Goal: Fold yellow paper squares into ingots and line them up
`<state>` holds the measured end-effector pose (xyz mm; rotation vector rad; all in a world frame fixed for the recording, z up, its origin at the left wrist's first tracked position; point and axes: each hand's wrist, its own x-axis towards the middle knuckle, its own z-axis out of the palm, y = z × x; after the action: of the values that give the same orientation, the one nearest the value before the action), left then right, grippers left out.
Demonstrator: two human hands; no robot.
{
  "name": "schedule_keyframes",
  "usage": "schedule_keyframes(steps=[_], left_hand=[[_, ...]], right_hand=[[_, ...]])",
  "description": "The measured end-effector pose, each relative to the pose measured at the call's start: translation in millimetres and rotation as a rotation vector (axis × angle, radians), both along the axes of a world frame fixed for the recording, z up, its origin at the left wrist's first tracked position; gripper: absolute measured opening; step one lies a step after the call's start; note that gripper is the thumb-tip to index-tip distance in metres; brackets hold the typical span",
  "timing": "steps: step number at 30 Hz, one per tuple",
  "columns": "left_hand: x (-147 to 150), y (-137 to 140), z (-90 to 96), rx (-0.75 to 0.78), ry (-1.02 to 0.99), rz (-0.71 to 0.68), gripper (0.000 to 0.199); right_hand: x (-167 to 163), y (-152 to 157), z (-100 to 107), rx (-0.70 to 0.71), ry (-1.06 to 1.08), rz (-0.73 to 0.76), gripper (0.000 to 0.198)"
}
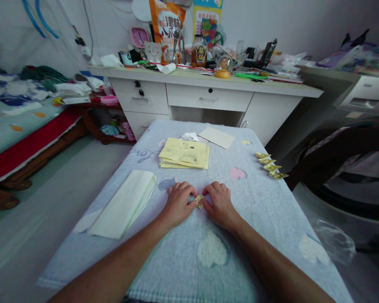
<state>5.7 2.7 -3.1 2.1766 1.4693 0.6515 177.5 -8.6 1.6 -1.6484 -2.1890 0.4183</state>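
We've got a pretty busy bench point(271, 219) here, covered in a pale blue towel-like cloth with faded heart prints. Past our hands sits a loose stack of yellow paper sheets point(185, 154), with a crumpled white scrap point(189, 136) and a plain white sheet point(216, 137) just behind it. A long folded pale-green bundle point(125, 203) lies off to the left, and four little folded yellow pieces point(270, 165) line up near the right edge. None of it blocks us. A cluttered white desk point(208, 94) stands behind.

The small folded yellow paper point(199, 201) is printed, creased into a tight, stubby shape, sitting on the cloth right between our hands. Our left hand point(178, 203) and right hand point(220, 203) both pinch it with fingertips, knuckles curled down.
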Motion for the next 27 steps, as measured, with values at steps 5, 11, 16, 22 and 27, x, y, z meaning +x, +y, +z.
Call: schedule_keyframes(steps=[5, 11, 16, 22, 27], left_hand=[[0, -1, 1.2, -0.022, -0.106, -0.09, 0.006], [0, -1, 1.7, -0.067, -0.242, -0.07, 0.01], [-1, 0, 4.1, -0.081, -0.241, -0.084, 0.01], [-4, 0, 7.3, -0.094, -0.296, -0.132, 0.009], [-4, -2, 9.0, -0.076, -0.322, -0.131, 0.015]], right_hand=[[7, 0, 3, -0.02, 0.068, 0.096, 0.018], [11, 5, 5, -0.069, 0.228, 0.181, 0.008], [11, 8, 3, -0.038, 0.457, 0.213, 0.008], [13, 8, 3, -0.056, 0.552, 0.212, 0.013], [12, 7, 4, -0.059, 0.564, 0.213, 0.018]])
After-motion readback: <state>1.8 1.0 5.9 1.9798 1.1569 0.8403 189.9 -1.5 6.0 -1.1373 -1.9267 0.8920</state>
